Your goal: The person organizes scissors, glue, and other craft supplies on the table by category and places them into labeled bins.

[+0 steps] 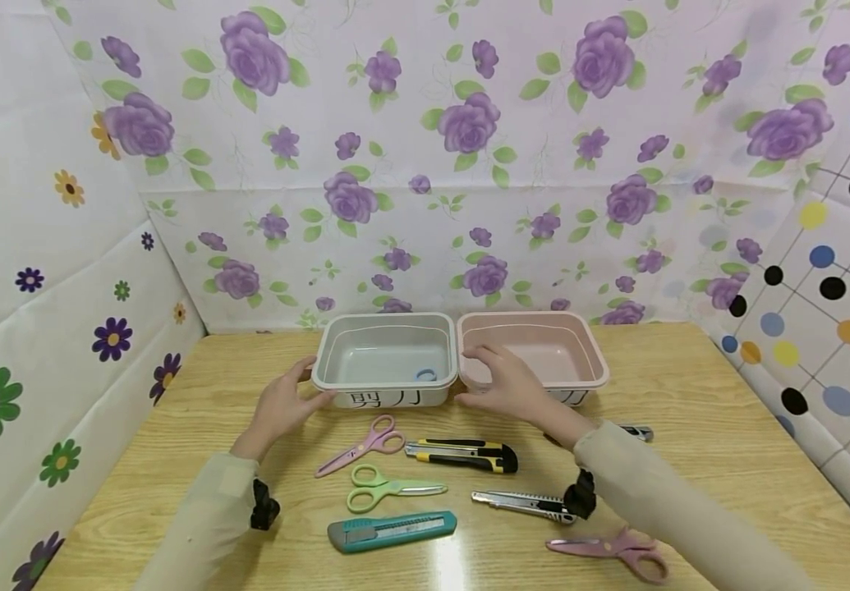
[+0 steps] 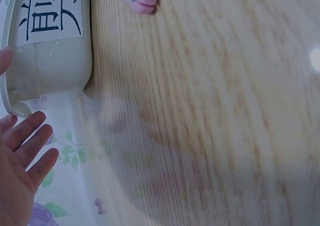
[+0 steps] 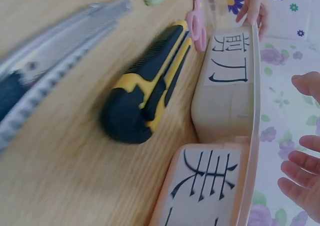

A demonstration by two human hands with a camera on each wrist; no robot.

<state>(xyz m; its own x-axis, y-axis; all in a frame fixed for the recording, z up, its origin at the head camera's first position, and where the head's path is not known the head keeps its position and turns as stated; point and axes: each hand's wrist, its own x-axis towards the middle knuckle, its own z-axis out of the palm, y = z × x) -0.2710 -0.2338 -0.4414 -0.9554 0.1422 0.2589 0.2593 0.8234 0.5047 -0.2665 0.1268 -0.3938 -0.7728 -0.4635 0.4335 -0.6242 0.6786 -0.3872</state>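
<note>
My left hand point(image 1: 279, 410) is at the left end of a pale grey bin point(image 1: 388, 318), its thumb by the front rim and its relaxed fingers by the side. A paper label with black characters is on the bin's front point(image 2: 50, 14). Inside lies a small blue loop point(image 1: 425, 375). My right hand point(image 1: 509, 386) has its fingers spread over the near left part of a pink bin point(image 1: 587, 353), beside where the bins meet; nothing is in its grasp. Its forearm partly hides a utility knife point(image 1: 637, 432).
Before the bins lie pink scissors point(image 1: 365, 447), green scissors point(image 1: 395, 487), a yellow-black utility knife point(image 1: 469, 454), a teal utility knife point(image 1: 392, 532) and a silver utility knife point(image 1: 521, 503). More pink scissors point(image 1: 613, 548) lie near the right sleeve. A flowered cloth point(image 1: 425, 230) hangs behind.
</note>
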